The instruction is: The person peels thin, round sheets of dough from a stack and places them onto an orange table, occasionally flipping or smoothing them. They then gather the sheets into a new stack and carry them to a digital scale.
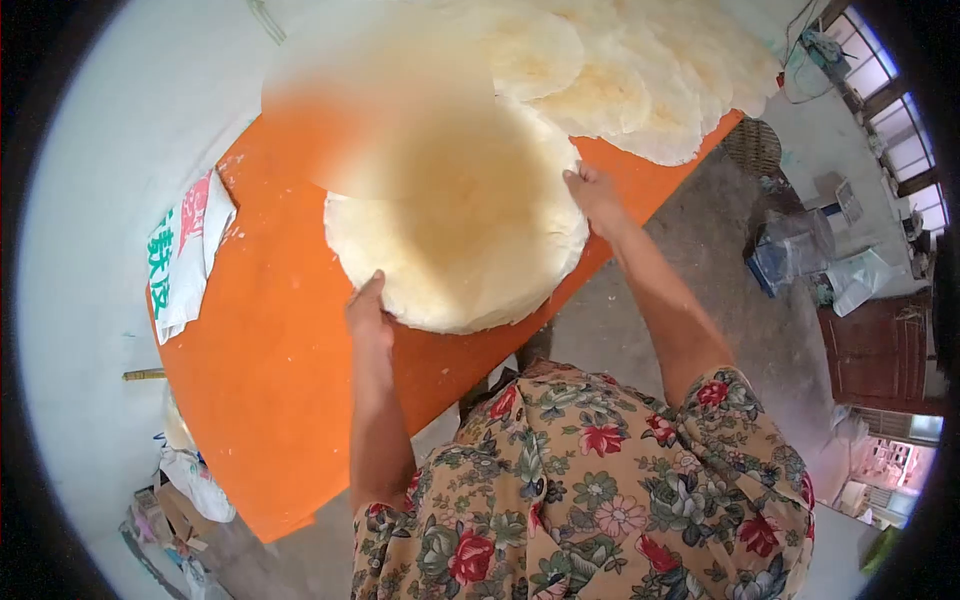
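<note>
A person in a floral short-sleeved garment (600, 490) steadies a round stack of thin, pale cream flatbread sheets (470, 260) lying on a bright orange desk (270, 340). The left hand (368, 315) presses against the near edge of the stack, thumb raised along the rim, while the right hand (592, 195) meets the far right edge; the fingers of both hands rest on the stack's rim, curled lightly rather than clenched, though the fingertips are hidden by the bread and it cannot be told how far they tuck beneath it. A blurred tan patch covers the upper middle of the stack and the desk behind it, so the top sheet's surface there is hard to make out. Beyond the stack, a heap of overlapping pale flatbread rounds (640, 80) spreads across the desk's far end, cut off by the top of the view. A white printed sack with green and red lettering (185, 255) lies at the desk's left edge, partly hanging off. On the grey concrete floor (740, 300) to the right stand what appear to be clear plastic containers (795, 250), distorted at the lens edge.
</note>
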